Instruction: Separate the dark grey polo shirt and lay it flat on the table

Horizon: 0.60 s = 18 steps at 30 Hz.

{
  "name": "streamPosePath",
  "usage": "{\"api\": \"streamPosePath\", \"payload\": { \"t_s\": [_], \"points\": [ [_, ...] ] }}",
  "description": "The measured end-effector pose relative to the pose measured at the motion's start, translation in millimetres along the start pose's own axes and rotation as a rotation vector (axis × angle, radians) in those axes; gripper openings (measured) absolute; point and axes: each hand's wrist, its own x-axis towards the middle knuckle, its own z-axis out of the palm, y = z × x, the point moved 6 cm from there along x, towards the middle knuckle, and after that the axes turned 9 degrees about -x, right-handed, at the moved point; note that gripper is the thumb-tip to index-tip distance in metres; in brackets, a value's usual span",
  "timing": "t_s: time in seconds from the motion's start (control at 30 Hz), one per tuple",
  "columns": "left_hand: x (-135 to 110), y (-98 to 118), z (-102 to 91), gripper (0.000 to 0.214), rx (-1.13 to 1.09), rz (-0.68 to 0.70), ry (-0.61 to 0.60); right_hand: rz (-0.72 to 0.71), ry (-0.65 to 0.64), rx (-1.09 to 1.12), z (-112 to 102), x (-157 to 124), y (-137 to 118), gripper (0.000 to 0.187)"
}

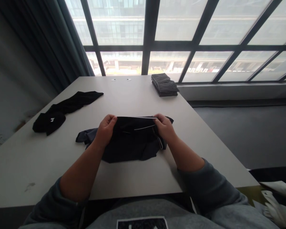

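Observation:
A dark garment with thin white trim (133, 143) lies bunched in front of me, its top edge pulled straight between my hands. At its left end my left hand (106, 128) pinches that edge between thumb and fingers. My right hand (165, 128) grips the other end of the same edge. Part of the cloth spreads out on the table past my left wrist, and a corner sticks out beyond my right hand. What kind of garment it is, I cannot tell from its folds.
On the white table (124, 181), a black cap (56, 122) and a long black cloth (78, 101) lie at the left. A folded stack of striped cloth (164, 85) sits by the far right edge. Windows and a dark curtain (50, 35) stand behind. Pale cloth items (276, 203) are at the lower right.

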Motion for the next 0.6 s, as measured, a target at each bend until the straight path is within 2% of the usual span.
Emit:
{"api": "streamPosePath", "payload": {
  "t_s": [0.1,0.17,0.2,0.3,0.37,0.53,0.6],
  "points": [
    [0,-5,1.6,0.034,-0.191,-0.096,-0.032,0.146,-0.093,0.379,7,-5,1,0.027],
    [4,-10,-3.0,0.033,-0.129,-0.087,0.006,0.205,-0.104,0.498,12,-3,8,0.031],
    [6,-14,-6.1,0.033,-0.051,-0.073,0.027,0.201,-0.088,0.489,12,0,11,0.031],
    [13,-28,-12.3,0.031,0.182,-0.053,0.05,0.085,-0.048,0.281,13,4,16,0.031],
    [16,-39,-13.3,0.029,0.222,-0.075,0.044,-0.039,-0.095,0.087,18,2,11,0.03],
    [16,-52,-9.2,0.036,-0.015,-0.148,0.013,-0.5,-0.394,-0.331,43,-23,-17,0.034],
    [15,-45,-6.7,0.039,-0.019,-0.11,-0.038,-0.581,-0.447,-0.397,48,-28,-21,0.041]
  ]
}}
